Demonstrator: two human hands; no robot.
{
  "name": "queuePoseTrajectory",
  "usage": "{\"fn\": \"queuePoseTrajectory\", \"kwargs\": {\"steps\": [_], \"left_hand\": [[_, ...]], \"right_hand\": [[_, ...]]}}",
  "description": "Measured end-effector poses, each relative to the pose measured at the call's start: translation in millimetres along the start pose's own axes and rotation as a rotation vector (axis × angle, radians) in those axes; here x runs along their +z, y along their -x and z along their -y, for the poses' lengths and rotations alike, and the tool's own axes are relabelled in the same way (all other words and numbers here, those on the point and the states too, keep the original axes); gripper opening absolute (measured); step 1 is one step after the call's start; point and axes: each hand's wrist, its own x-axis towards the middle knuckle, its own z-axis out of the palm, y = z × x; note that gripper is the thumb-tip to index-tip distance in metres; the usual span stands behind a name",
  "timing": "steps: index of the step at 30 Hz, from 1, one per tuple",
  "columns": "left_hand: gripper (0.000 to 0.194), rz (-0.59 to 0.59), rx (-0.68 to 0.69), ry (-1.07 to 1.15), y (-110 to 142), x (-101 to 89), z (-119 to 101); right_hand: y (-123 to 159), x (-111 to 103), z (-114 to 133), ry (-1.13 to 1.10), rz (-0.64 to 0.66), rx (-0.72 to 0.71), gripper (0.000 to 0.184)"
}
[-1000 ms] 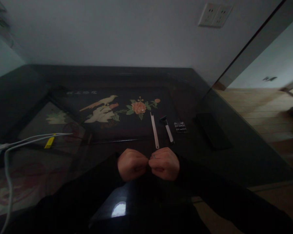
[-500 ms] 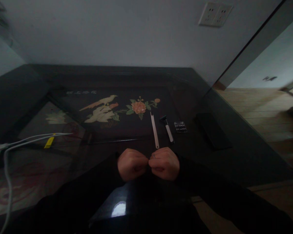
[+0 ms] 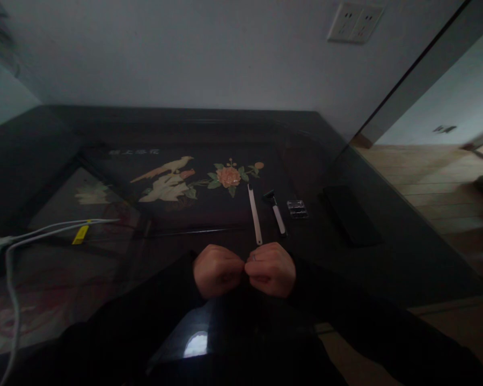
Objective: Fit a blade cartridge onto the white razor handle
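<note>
My left hand (image 3: 218, 272) and my right hand (image 3: 270, 269) are both closed into fists near the table's front edge. Their knuckles meet in the middle, and nothing shows in either one. A ring is on a finger of the right hand. Just beyond the fists lies a slim pale strip (image 3: 255, 215) with a dark tip and a hole at its near end. To its right is a razor (image 3: 279, 220) with a white handle and a dark head pointing away. A small clear pack of dark blade cartridges (image 3: 297, 209) lies right of the razor.
A flat black pouch-like object (image 3: 351, 217) lies on the glossy dark table (image 3: 410, 257). On the left, white cables (image 3: 56, 229) run from a white plug piece, with a yellow tag (image 3: 80, 234) on them. Behind the table stands a wall with a socket plate (image 3: 356, 23).
</note>
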Motion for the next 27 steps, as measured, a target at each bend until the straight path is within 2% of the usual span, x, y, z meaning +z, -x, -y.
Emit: {"fn": "queuePoseTrajectory", "kwargs": {"steps": [4, 17, 23, 27], "left_hand": [[0.024, 0.04, 0.003, -0.019, 0.5, -0.4, 0.9], [0.024, 0.014, -0.018, -0.018, -0.3, 0.3, -1.9], [0.024, 0.01, -0.003, -0.017, 1.0, 1.5, -0.1], [0.024, 0.007, -0.006, -0.022, 0.7, 1.3, -0.1]], "right_hand": [[-0.3, -0.7, 0.4, 0.006, 0.007, -0.001, 0.02], [-0.2, -0.4, 0.1, 0.008, 0.017, 0.0, 0.02], [-1.3, -1.3, -0.2, -0.004, -0.022, -0.012, 0.02], [-1.4, -1.6, 1.0, 0.026, 0.008, -0.002, 0.021]]}}
